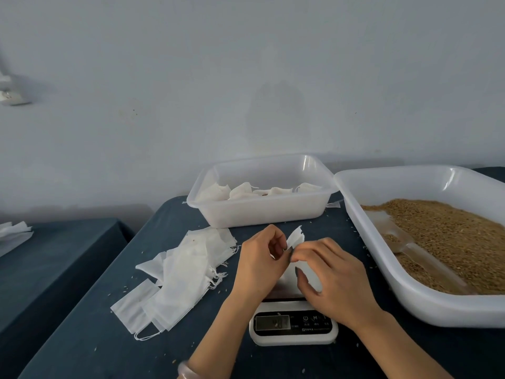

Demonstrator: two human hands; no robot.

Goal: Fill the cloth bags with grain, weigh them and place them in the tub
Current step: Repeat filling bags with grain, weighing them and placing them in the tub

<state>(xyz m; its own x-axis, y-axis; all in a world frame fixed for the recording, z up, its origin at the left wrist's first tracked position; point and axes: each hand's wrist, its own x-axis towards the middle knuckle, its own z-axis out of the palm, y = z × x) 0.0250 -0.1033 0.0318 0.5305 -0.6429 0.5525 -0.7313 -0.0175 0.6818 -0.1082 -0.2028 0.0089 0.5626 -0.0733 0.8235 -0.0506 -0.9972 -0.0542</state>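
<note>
Pinching a thin, limp cloth bag (296,237), seemingly empty.

A table (82,337) draped in dark blue cloth carries a translucent white rectangular plastic tub (262,213) at its far edge and a larger white plastic tray (410,299) on the right. A loose pile of flat white cloth bags (180,277) lies on the left and a white digital scale (293,339) near the front. Stray grains (125,288) dot the cloth.
</note>
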